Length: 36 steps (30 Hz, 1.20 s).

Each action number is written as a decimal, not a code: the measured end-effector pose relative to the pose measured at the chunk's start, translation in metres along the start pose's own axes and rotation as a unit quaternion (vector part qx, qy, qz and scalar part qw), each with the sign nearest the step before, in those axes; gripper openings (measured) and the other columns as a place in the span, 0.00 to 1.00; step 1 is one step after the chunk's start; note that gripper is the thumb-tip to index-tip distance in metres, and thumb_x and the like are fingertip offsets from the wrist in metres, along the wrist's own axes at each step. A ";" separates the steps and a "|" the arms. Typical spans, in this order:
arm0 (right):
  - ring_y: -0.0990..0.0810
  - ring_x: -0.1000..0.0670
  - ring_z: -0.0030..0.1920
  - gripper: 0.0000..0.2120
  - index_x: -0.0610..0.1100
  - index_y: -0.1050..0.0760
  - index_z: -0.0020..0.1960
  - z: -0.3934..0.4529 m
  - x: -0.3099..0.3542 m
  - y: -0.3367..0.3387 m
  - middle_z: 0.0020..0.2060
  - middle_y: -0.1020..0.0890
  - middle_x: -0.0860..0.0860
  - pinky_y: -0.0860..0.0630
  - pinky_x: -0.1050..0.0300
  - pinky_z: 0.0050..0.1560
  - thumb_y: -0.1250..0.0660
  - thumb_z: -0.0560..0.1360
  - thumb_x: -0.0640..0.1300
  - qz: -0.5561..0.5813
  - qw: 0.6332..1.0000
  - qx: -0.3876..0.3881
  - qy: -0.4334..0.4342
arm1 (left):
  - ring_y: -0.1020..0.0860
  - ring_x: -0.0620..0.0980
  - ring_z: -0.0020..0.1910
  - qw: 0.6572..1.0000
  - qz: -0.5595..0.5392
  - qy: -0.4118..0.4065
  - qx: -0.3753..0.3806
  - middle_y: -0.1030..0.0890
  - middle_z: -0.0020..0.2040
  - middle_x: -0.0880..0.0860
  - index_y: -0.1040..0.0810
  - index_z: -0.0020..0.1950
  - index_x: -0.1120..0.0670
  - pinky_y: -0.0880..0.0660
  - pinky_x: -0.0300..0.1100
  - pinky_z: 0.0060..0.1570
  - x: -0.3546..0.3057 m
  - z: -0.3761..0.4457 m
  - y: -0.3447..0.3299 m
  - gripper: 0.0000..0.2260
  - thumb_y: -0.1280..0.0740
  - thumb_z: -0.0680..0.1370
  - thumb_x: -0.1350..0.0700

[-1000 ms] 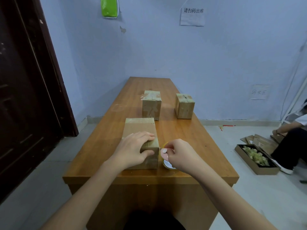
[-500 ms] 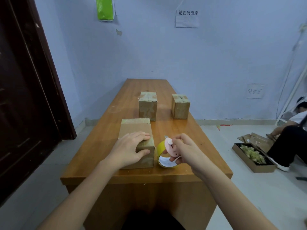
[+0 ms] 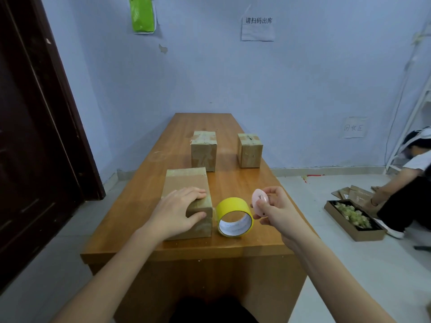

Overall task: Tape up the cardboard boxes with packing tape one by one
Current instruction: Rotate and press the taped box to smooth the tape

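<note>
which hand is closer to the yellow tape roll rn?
Right. The right hand, holding a pink oval tool, sits just right of the tape roll; the left hand grips the nearest box beside it.

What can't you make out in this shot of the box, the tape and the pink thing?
- Head view: near box, front top seam hidden under the left hand.
- Pink object in the right hand: too small to identify; fingers cover its far side.
- Yellow tape roll: loose end not visible.
</note>
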State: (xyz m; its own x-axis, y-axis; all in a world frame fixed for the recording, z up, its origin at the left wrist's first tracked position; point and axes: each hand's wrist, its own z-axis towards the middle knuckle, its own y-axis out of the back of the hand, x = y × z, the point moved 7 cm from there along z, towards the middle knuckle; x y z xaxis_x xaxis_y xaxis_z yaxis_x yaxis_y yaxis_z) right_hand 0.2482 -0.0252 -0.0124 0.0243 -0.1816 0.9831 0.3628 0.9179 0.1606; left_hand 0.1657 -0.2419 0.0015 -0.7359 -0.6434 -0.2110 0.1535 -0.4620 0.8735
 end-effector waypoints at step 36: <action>0.27 0.47 0.35 0.16 0.38 0.22 0.44 0.060 0.013 -0.108 0.34 0.23 0.46 0.30 0.55 0.37 0.41 0.78 0.49 -0.531 0.799 0.267 0.093 | 0.31 0.39 0.63 1.000 0.014 0.001 -0.004 0.28 0.65 0.39 0.27 0.65 0.45 0.36 0.37 0.58 -0.001 -0.001 -0.001 0.20 0.34 0.74 0.42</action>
State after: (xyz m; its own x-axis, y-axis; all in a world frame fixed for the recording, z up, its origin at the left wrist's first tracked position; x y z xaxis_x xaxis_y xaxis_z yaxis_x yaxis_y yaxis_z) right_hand 0.1538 -0.1052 -0.0121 0.1227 -0.9617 0.2451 -0.1779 0.2217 0.9588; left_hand 0.1669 -0.2412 0.0011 -0.7292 -0.6582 -0.1871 0.1794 -0.4477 0.8760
